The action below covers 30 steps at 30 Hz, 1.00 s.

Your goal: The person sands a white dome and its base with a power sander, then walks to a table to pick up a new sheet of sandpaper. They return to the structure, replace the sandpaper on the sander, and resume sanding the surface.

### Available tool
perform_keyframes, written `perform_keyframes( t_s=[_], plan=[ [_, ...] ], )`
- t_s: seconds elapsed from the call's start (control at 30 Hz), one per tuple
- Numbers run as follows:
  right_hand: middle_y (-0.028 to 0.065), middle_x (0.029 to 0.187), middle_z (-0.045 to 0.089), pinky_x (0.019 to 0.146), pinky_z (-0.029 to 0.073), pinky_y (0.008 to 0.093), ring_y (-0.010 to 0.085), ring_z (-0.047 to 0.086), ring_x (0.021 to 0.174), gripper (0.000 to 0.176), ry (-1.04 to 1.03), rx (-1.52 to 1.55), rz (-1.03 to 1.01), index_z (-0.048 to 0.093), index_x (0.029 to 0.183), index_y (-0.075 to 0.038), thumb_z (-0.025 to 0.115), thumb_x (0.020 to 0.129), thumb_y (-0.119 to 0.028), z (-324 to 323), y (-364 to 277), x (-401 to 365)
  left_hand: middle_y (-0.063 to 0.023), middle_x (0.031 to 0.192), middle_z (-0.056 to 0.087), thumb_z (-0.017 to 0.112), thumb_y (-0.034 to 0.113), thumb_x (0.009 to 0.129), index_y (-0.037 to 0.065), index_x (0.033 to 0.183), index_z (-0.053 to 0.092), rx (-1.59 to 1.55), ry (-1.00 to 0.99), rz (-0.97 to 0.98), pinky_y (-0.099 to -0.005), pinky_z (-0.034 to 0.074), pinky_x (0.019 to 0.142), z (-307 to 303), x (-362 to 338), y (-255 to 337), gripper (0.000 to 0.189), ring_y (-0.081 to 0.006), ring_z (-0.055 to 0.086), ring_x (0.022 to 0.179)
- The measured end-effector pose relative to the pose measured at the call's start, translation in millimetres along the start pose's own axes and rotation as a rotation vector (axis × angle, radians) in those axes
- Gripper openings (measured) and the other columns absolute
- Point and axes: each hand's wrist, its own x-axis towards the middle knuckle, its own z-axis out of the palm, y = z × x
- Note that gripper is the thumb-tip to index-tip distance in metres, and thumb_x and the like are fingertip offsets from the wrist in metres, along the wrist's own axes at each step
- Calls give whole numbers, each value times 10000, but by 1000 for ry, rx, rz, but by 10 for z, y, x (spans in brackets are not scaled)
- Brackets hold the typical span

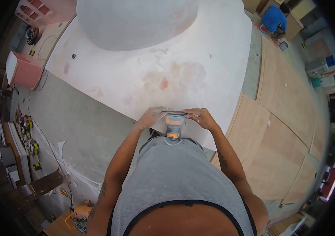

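An orange and grey power sander (173,125) is held upside down or on its side close against my body, its flat dark pad facing away from me. My left hand (154,117) grips the pad's left edge, fingers dusty with white powder. On the right edge of the pad, my right hand (201,117) pinches with thumb and fingers. Just beyond both hands lies a large white panel (116,74) with reddish and tan stains. A big grey rounded form (136,23) rises from its far part.
Plywood sheets (281,157) lie to the right. A person in a blue shirt (274,19) crouches at the far right. Pink pieces (27,72) stand at the left, with a cable on the floor (77,118). An orange machine (83,211) sits at the lower left.
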Motion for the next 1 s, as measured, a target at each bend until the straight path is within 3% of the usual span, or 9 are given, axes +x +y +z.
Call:
perform_keyframes(
  t_s=[0.13,0.3,0.5,0.6,0.83,1.0],
  plan=[
    [120,1263,770,1072,535,420,257,712,1161,328,42,22,-27,768,1280,-80,750,991,-234,55,4,-27,-110,1349,729,577,52,1041,-17,1344,693,-17,7,-3,-358,465,1140,-9,-4,27,331,-212,652,1271],
    [119,1186,783,1037,545,429,271,711,1141,351,81,-42,-121,764,1252,-58,712,1020,-317,72,-67,-21,-111,1342,732,603,69,1034,-16,1338,697,12,-28,3,-359,469,1134,-63,26,56,330,-211,657,1258],
    [126,1179,768,1008,546,426,270,697,1120,333,79,-108,106,757,1171,-63,703,1024,-356,96,-248,70,-130,1262,755,690,227,1011,-2,1314,717,64,-74,-79,-352,490,1081,-141,107,198,380,-209,677,1180],
    [117,1173,768,986,557,436,270,704,1098,318,42,-113,84,755,1138,-63,733,1006,-352,75,-323,35,-148,1231,763,699,266,1004,2,1304,723,121,-70,-89,-355,498,1056,-143,106,236,400,-217,687,1138],
    [120,1185,771,915,588,400,306,726,1057,355,141,-293,-133,756,1234,-50,767,969,-285,169,-153,-31,-195,1210,763,699,287,994,-13,1294,713,166,-10,5,-369,530,989,-89,41,143,425,-260,711,1077],
    [122,1167,780,891,590,388,305,742,1018,321,214,-242,-179,778,1191,-42,776,962,-266,259,-92,-39,-151,1256,769,699,210,1002,-17,1295,723,201,25,7,-338,525,1033,-49,36,36,372,-217,720,1123]
  ],
)
